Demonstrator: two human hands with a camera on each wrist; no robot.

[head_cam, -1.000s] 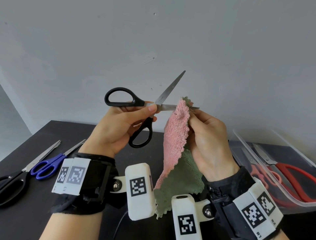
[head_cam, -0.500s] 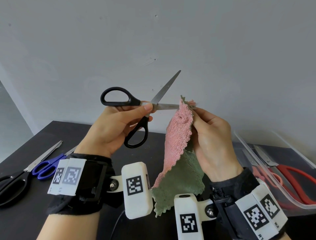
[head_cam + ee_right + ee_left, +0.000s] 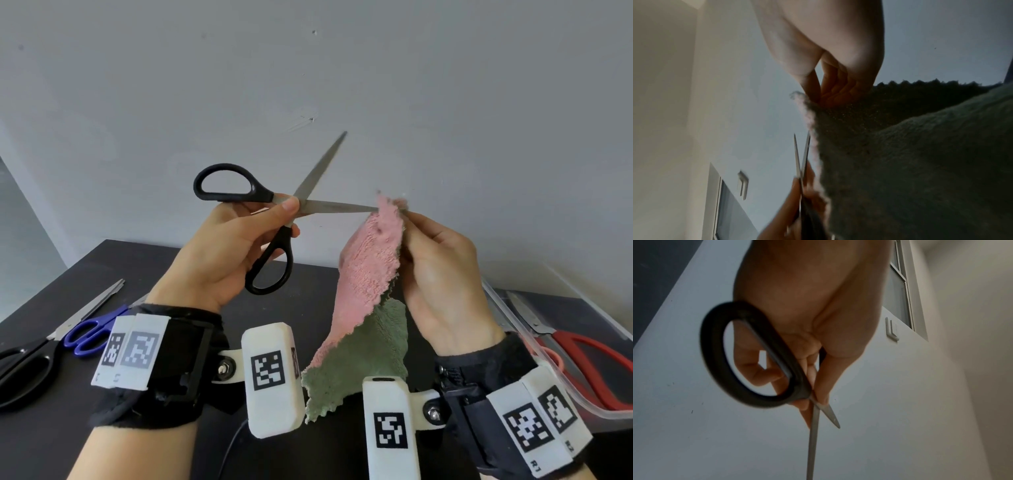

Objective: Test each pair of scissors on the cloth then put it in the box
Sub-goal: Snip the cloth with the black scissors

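Black-handled scissors (image 3: pixel 270 219), blades spread, are gripped by the left hand (image 3: pixel 219 253); the cloth (image 3: pixel 366 274) is pinched by the right hand (image 3: pixel 442 270). Red scissors (image 3: pixel 589 363) in the box (image 3: pixel 548 373) are shown only by the head view.

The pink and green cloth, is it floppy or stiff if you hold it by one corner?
Probably floppy: the cloth hangs limp and folded from the right hand, which pinches only its top edge. It looks fluffy, so likely light. It may bend away from the black scissors unless held taut.
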